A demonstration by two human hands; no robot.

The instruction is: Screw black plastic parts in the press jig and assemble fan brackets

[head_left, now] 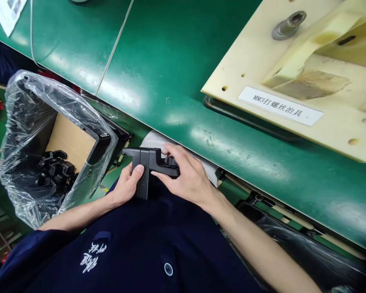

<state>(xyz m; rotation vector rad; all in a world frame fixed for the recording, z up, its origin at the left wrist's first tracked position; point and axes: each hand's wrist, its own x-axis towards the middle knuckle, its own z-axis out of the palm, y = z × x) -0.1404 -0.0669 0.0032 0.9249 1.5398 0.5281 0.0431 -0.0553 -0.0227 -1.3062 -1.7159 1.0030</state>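
Observation:
A black L-shaped plastic part [144, 162] is held over my lap, just below the edge of the green bench [158, 77]. My left hand [126, 185] grips its lower leg, thumb on the front face. My right hand [187, 175] wraps round its right end, fingers closed over the top. Both forearms are bare; a dark blue work shirt fills the bottom of the view.
At my left a cardboard box lined with a clear plastic bag [33, 134] holds several similar black parts [56, 169]. On the bench at right lies a cream fixture plate [295, 81] with a white label and a metal bushing [288, 25]. A thin cable [114, 44] crosses the bench.

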